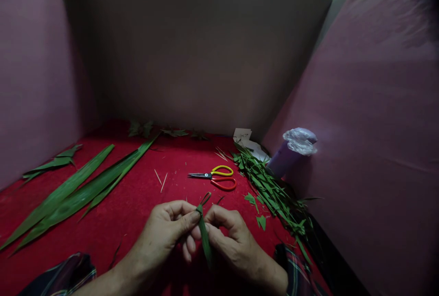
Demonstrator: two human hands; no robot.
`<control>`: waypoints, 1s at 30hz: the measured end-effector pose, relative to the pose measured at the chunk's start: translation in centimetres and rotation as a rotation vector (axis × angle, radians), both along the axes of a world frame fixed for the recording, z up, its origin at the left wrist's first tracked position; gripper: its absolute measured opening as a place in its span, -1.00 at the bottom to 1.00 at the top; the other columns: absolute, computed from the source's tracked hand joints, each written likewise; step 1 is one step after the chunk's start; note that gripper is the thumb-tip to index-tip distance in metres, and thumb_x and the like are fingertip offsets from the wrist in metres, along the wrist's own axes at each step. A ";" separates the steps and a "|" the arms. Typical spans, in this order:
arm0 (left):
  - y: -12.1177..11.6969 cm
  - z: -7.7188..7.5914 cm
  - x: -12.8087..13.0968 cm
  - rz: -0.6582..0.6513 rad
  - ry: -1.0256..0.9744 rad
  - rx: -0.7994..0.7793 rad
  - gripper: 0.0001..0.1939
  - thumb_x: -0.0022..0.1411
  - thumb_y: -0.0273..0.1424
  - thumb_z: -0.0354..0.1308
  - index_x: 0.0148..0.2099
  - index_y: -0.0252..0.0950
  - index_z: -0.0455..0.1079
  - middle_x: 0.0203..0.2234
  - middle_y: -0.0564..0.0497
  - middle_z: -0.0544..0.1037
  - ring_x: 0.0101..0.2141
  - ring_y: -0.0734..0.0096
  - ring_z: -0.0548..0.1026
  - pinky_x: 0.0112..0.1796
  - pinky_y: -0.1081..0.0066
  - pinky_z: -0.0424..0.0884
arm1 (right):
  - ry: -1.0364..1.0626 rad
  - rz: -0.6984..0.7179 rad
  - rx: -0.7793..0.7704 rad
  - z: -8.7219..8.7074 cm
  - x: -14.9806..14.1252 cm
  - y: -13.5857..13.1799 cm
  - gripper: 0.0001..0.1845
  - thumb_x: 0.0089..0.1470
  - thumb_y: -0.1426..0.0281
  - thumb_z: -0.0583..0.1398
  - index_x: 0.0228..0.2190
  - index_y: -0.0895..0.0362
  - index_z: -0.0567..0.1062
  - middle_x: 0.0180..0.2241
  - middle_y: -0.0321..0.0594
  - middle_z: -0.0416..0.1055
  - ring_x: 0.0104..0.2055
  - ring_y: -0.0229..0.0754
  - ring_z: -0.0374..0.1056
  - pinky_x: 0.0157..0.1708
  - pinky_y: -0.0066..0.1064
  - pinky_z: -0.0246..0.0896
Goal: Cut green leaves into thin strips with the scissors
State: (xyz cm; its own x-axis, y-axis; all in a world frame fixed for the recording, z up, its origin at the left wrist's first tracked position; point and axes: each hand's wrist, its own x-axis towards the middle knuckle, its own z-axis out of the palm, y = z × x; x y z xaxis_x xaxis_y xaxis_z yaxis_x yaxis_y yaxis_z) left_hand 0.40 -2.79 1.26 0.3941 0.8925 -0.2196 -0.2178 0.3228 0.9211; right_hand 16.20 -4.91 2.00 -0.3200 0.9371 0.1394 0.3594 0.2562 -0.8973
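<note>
Hands at work on a folded leaf strip, seen from above. The leaf strip (205, 240) stands between your two hands, low in the view and nearer to you than the scissors (210, 177), its small loop (206, 198) uppermost and its broad tail hanging below. Your left hand (166, 227) pinches it at the fold between thumb and fingers; your right hand (235, 239) is curled close against the tail's other side, though whether its fingertips grip the blade or merely brace it cannot be told from this view. To work the fold well, you would do best to keep the left pinch firm, draw evenly along the grain (fresh leaf probably splits if twisted sharply) and leave the loop uncrushed.

Hidden or unclear: the inner turns of the fold lie beneath your left thumb; your right fingertips are partly masked by the strip; the tail's tip sinks into shadow. Both sleeves are cut by the lower edge, and the marks on the papers (254, 150) are illegible.
</note>
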 end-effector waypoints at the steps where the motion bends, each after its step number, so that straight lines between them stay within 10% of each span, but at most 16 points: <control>1: 0.0 0.0 0.0 0.005 0.005 0.002 -0.69 -0.06 -0.20 0.26 -0.52 -0.38 0.37 -0.76 0.05 0.44 -0.77 0.56 0.36 -0.73 0.60 0.28 | -0.016 -0.007 0.018 0.0 0.0 0.0 -0.78 0.10 0.43 0.07 -0.56 0.16 0.33 -0.62 -0.42 0.16 -0.54 -0.36 0.09 -0.52 -0.55 0.01; 30: 0.1 -0.6 0.1 -0.065 -0.058 0.001 -0.72 0.04 -0.24 0.21 -0.50 -0.39 0.38 -0.72 0.07 0.45 -0.73 0.59 0.37 -0.68 0.60 0.31 | 0.095 -0.046 -0.073 -0.8 -0.1 0.1 -0.79 0.13 0.36 0.06 -0.51 0.16 0.29 -0.57 -0.38 0.21 -0.52 -0.34 0.09 -0.51 -0.51 0.01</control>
State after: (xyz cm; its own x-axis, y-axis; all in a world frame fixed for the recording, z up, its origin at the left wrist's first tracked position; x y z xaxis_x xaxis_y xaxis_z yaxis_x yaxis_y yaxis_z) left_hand 0.48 -2.73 0.67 0.4628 0.8650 -0.1939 -0.2494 0.3369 0.9079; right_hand 16.12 -4.78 1.19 -0.2653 0.9592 0.0977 0.2819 0.1741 -0.9435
